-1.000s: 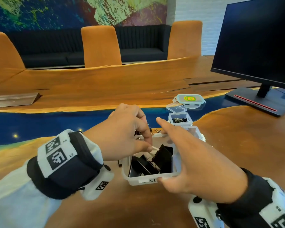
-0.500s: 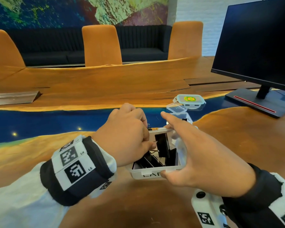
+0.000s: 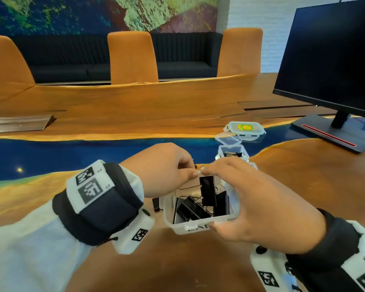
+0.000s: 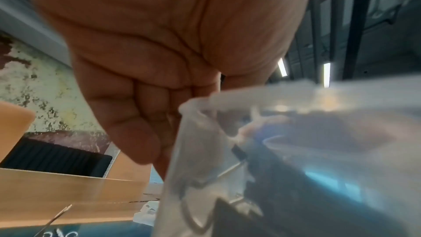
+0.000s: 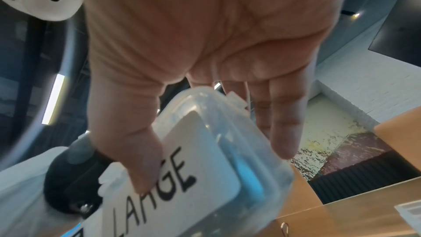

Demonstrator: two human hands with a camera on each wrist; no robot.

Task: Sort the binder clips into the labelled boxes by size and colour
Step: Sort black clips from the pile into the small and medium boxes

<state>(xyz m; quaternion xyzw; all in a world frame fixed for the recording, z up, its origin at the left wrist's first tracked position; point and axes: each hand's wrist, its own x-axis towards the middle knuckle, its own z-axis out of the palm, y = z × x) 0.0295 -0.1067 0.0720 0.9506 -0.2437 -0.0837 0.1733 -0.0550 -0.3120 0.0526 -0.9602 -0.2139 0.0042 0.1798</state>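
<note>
A clear plastic box labelled LARGE sits near the table's front edge with several large black binder clips inside. My right hand holds it, thumb on the front wall and fingers over the far right rim. My left hand is curled above the box's far left corner. It pinches the wire handle of one large black clip, which stands upright in the box. In the left wrist view the curled left hand is beside the blurred box. The right wrist view shows my right hand around it.
Behind the hands stands a small open box of small clips, its lid flipped back. A teal-rimmed lidded container lies beyond it. One black clip lies left of the large box. A monitor stands at right.
The left hand has raised the pinched clip from a tilt to upright. The right index finger has come in to meet the left thumb over the far rim.
</note>
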